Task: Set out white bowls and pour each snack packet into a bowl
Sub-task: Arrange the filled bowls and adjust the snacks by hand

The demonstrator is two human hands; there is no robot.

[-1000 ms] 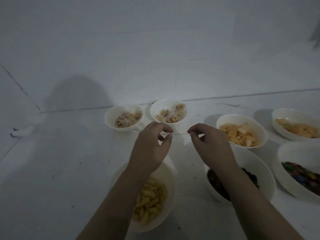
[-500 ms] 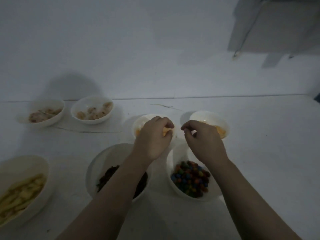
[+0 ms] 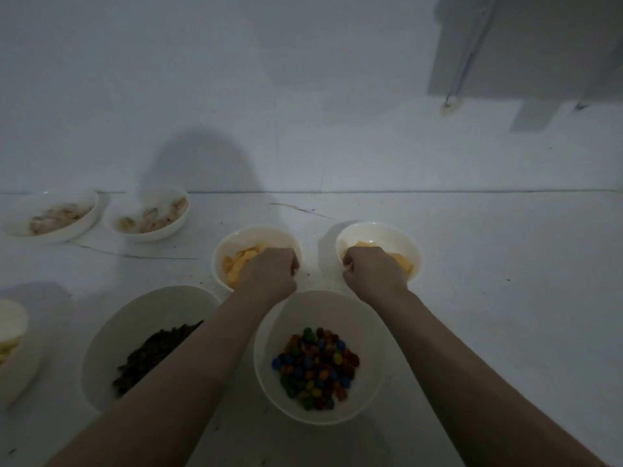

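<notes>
Head view: your left hand [image 3: 269, 269] sits over the near right rim of the left bowl of orange chips [image 3: 236, 241], and your right hand [image 3: 369, 271] over the near left rim of the right bowl of orange chips [image 3: 397, 237]. Both hands are curled into fists, apart; whether they grip the rims cannot be told. Near you, between your forearms, stands the bowl of coloured candies [image 3: 286, 332].

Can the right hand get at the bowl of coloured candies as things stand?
Probably yes. The right hand sits curled over the orange-snack bowl; the candy bowl lies just nearer the person, open-topped, with nothing over it on that side.
</notes>
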